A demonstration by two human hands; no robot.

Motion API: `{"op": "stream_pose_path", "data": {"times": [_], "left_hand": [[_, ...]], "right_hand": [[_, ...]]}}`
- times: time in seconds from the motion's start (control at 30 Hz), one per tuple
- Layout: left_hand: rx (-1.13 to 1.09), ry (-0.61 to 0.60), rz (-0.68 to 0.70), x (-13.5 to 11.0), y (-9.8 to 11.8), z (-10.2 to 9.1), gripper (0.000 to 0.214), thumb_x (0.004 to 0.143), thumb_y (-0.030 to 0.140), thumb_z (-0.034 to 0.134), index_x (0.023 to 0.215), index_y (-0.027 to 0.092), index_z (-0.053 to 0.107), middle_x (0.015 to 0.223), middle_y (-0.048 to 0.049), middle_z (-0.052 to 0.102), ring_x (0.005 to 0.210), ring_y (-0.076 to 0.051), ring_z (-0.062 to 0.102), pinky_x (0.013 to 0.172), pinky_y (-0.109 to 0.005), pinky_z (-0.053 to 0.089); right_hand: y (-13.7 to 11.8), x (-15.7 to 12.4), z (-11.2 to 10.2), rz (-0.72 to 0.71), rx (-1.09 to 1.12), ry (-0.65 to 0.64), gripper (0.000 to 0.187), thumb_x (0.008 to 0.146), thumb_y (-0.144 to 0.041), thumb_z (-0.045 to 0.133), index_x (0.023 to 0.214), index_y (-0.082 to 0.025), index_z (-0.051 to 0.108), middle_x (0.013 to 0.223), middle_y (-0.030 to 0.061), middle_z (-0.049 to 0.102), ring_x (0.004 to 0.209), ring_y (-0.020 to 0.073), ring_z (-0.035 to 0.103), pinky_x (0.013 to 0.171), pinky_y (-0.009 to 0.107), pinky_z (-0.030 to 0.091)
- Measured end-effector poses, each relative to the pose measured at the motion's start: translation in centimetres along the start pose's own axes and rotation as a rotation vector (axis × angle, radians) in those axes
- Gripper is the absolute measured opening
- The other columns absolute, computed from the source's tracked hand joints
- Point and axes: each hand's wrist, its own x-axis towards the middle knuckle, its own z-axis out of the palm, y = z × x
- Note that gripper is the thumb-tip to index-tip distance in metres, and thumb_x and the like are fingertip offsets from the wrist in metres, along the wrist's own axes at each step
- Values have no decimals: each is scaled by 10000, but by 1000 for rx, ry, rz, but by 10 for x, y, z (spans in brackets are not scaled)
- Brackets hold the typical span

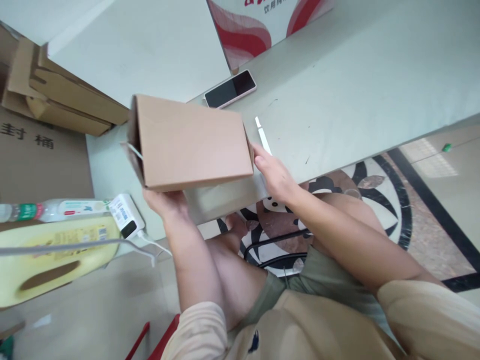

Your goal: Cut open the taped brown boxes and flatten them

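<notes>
A plain brown cardboard box (191, 142) is held up over the near edge of a pale table (337, 90). My left hand (167, 202) grips it from underneath at the near side, fingers hidden behind the box. My right hand (272, 172) presses against the box's right end, fingers curled at its edge. A white pen-like tool (262, 134) lies on the table just beyond my right hand.
A dark phone (230, 89) lies on the table behind the box, near a red-and-white carton (258, 25). Flat cardboard sheets (60, 95) are stacked at the left. A clear bottle (45, 210), a yellow jug (48, 255) and a white charger (125, 215) sit lower left.
</notes>
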Motion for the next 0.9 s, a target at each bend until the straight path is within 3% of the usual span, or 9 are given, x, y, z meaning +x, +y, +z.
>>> {"op": "stream_pose_path", "data": {"times": [0.07,0.13,0.23,0.33,0.43,0.6,0.7,0.8,0.9], "left_hand": [[-41,124,-200,-15,-1,14,340,812,480,533,1009,228,648,1113,-29,732,1112,-229,661,759,-317,572],[-28,11,-363,-32,-3,29,395,811,527,514,1037,232,649,1138,-53,728,1036,-230,688,646,-296,561],[17,-122,-486,-47,-5,42,482,830,602,460,1004,201,663,915,-71,724,733,-178,679,477,-230,462],[107,-223,-469,-47,-12,36,703,827,816,388,898,174,666,621,-38,587,448,-116,491,348,-226,284],[192,-300,-379,-42,-22,21,908,744,983,268,893,178,660,527,-18,481,397,-126,418,357,-270,304],[177,-265,-314,-49,-31,13,831,739,949,437,1045,213,671,742,-68,649,718,-220,677,593,-310,535],[159,-253,-367,-56,-33,18,781,763,899,507,1086,212,690,920,-92,729,810,-210,709,631,-291,552],[269,-220,-471,-58,-36,20,755,752,906,504,912,191,689,620,-29,614,445,-126,523,392,-260,365],[330,-244,-505,-57,-37,20,691,795,869,499,726,193,627,449,21,439,315,-86,331,312,-246,172]], "right_hand": [[-3,-3,7,-60,26,-53,712,1002,-689,235,1498,-250,495,1542,89,548,1425,244,526,1212,478,434],[-7,-6,9,-162,-53,-51,711,1005,-675,237,1537,-256,452,1622,82,448,1507,255,427,1263,506,355],[-11,-9,6,-245,-279,38,685,989,-654,349,1553,-277,439,1636,79,413,1578,317,277,1307,578,210],[-13,-7,1,-300,-373,65,662,976,-619,402,1550,-291,439,1594,85,447,1557,335,308,1297,587,233],[-12,-6,0,-388,-349,17,654,975,-576,398,1561,-284,407,1600,97,430,1506,309,403,1257,547,349],[-13,-8,0,-355,-405,150,613,952,-534,474,1512,-285,490,1557,107,488,1460,350,454,1220,591,385],[-16,-7,-2,-297,-428,192,537,954,-544,502,1438,-324,578,1535,82,511,1442,345,475,1231,594,370],[-17,-5,-6,-274,-373,198,522,970,-577,472,1414,-331,594,1551,69,499,1460,323,466,1234,570,385],[-15,-2,-10,-279,-295,166,523,977,-590,449,1408,-325,578,1538,70,529,1468,313,465,1235,582,382]]}}
